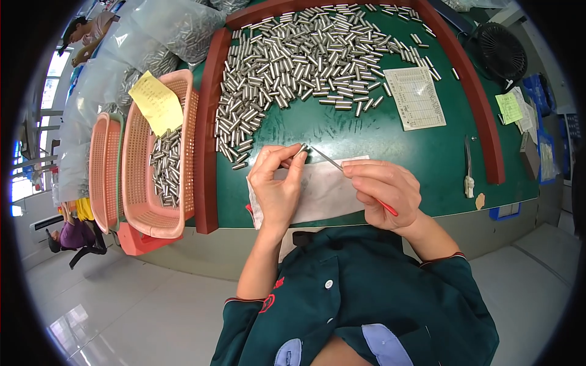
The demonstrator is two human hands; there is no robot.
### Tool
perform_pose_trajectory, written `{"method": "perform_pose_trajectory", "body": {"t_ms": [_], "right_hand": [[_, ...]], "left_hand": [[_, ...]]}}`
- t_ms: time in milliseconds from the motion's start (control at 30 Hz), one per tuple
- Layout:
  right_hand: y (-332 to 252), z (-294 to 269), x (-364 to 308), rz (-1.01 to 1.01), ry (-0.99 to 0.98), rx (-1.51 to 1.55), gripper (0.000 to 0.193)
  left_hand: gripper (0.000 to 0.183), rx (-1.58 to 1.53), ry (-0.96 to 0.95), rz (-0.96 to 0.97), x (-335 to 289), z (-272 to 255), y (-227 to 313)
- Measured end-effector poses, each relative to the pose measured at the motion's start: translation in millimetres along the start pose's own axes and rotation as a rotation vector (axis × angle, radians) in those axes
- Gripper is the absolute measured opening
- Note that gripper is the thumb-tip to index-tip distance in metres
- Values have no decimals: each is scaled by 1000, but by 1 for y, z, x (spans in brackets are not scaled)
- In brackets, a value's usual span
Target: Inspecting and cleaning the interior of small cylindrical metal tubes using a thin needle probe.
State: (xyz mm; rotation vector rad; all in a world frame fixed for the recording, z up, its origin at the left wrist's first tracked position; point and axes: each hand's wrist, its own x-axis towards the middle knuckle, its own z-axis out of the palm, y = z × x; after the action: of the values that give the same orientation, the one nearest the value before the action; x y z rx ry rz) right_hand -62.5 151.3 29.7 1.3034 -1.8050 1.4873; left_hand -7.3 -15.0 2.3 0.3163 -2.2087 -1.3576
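Between thumb and fingers, my left hand [276, 183] pinches a small metal cylinder [301, 149]. My right hand [384, 190] is closed around a thin pointed tool with a red handle end [389, 209]. Its slender metal shaft [326, 158] reaches left, and the tip is at or very near the cylinder's end; contact is too small to tell. Below both hands a white cloth [329, 195] lies along the table's front edge. Beyond them a large heap of similar metal cylinders [305, 55] covers the back of the green table [366, 137].
Dark red rails [207, 140] border the table. At the left stands a pink basket [137, 201] holding cylinders and a yellow paper [157, 104]. A printed sheet [416, 97], a narrow blade-like tool [469, 168] and a black fan [500, 52] are to the right. Other people are at far left.
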Motion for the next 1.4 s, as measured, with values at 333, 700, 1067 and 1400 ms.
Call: {"method": "perform_pose_trajectory", "body": {"t_ms": [333,700,1067,1400], "right_hand": [[1,5,-3,66,-30,24,10],[5,9,-1,106,-52,55,15],[-2,-2,-4,-13,-53,25,21],[-3,-2,1,4,-24,30,12]], "left_hand": [[16,-3,-11,11,0,0,-1],[16,28,-48,98,-1,-1,5],[14,106,0,149,-1,1,9],[12,-356,-57,-281,-3,-2,6]]}}
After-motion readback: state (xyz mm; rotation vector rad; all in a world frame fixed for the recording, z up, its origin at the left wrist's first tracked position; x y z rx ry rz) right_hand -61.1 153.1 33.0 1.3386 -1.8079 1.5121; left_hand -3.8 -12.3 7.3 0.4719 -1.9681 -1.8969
